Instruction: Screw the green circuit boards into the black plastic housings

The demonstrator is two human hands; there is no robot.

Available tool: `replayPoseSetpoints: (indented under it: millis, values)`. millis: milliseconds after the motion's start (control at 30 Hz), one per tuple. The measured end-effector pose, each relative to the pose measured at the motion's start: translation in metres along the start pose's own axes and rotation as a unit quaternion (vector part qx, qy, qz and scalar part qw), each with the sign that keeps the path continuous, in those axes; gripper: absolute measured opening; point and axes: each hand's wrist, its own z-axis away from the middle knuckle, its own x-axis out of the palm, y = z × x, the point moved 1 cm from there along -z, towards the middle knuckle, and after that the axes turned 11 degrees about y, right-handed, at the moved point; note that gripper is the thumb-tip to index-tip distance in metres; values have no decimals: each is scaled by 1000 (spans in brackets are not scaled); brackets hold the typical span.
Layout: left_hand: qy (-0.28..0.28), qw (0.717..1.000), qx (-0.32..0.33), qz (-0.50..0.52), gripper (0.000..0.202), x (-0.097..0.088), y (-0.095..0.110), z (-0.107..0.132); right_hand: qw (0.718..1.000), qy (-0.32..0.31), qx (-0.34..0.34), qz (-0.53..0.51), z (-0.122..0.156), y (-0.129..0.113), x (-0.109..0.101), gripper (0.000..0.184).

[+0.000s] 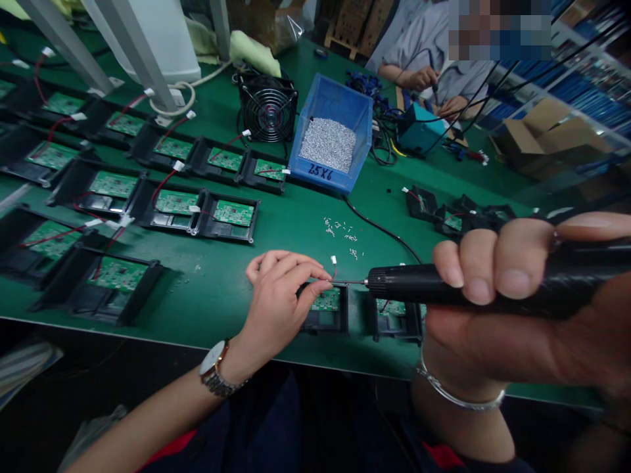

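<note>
My right hand is wrapped round a black electric screwdriver, held level with its thin bit pointing left. Thumb and forefinger of my left hand pinch together at the tip of that bit; whatever lies between them is too small to make out. Just below the fingertips sits a black plastic housing with a green circuit board in it, partly covered by my left hand. A white connector on a red wire sticks up behind. To the right stands a second housing, partly behind the screwdriver.
Loose small screws lie on the green table. Behind them stands a blue bin of screws, beside a black fan. Rows of housings with boards fill the left. Across the table a co-worker's hands hold a tool.
</note>
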Motion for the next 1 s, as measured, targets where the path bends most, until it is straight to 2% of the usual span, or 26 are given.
replayPoseSetpoints:
  millis: [133,400,600,833,1000]
  values:
    - [-6,1000,21,-11,14,-1,-3,-1,1000,8,0,-15,-1,-3,-2,16]
    - [41,993,27,-109,13,-8,-20,-16,999,13,-22,-26,-2,3,-2,19]
    - [33,993,34,-108,8,-10,-18,-15,999,24,-22,-37,-1,4,-1,21]
    - [31,985,49,-164,22,-9,-18,-14,999,38,-15,-18,-1,3,-2,23]
    - [24,985,45,-163,20,-10,-22,-15,998,52,-22,-1,1,3,-2,24]
